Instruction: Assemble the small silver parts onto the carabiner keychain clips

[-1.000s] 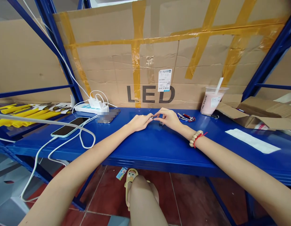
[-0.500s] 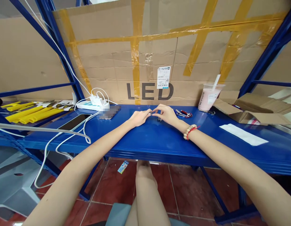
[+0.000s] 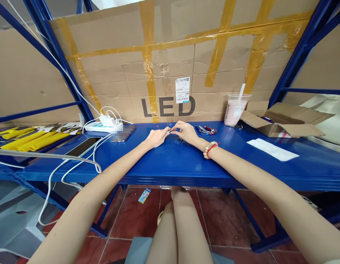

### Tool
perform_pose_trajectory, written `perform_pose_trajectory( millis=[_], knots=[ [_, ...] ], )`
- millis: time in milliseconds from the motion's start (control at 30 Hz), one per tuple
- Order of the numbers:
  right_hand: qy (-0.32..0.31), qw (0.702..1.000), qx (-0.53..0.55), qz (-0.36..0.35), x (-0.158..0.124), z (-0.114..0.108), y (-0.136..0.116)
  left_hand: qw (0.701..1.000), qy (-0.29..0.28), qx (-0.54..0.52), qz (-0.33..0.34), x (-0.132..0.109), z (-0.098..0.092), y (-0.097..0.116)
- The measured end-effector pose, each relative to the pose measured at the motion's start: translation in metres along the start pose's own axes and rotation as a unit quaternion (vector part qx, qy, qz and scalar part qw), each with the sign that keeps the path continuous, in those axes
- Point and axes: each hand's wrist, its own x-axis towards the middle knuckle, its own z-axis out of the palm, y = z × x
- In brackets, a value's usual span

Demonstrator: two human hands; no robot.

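Note:
My left hand (image 3: 155, 136) and my right hand (image 3: 186, 131) meet fingertip to fingertip over the blue shelf top (image 3: 170, 161). Both pinch a tiny metal piece (image 3: 170, 129) between them; it is too small to name. Another small dark part (image 3: 180, 138) lies on the shelf just under my right hand. A beaded bracelet with a red string (image 3: 209, 149) is on my right wrist.
A power strip with chargers (image 3: 102, 125), a phone (image 3: 83, 146) and white cables lie at left, yellow-handled tools (image 3: 29, 138) beyond. Small pliers (image 3: 205, 129), a pink drink cup (image 3: 234, 109), an open cardboard box (image 3: 282, 123) and a white paper strip (image 3: 271, 149) stand right. Taped cardboard marked LED backs the shelf.
Both hands stay pinched together on the small piece. The view has drifted back and to the right, and my leg now shows lower in the picture.

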Motion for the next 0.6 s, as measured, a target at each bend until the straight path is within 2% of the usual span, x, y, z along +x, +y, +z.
perform_pose_trajectory(
  millis=[300,600],
  knots=[
    [0.014,0.999,-0.018,-0.025,0.000,-0.010,-0.002,1.000,0.019,-0.016,0.006,-0.001,-0.004,0.002],
    [0.007,1.000,0.005,-0.013,0.001,-0.009,0.002,1.000,0.004,-0.025,0.016,0.001,-0.003,0.001]
  ],
)
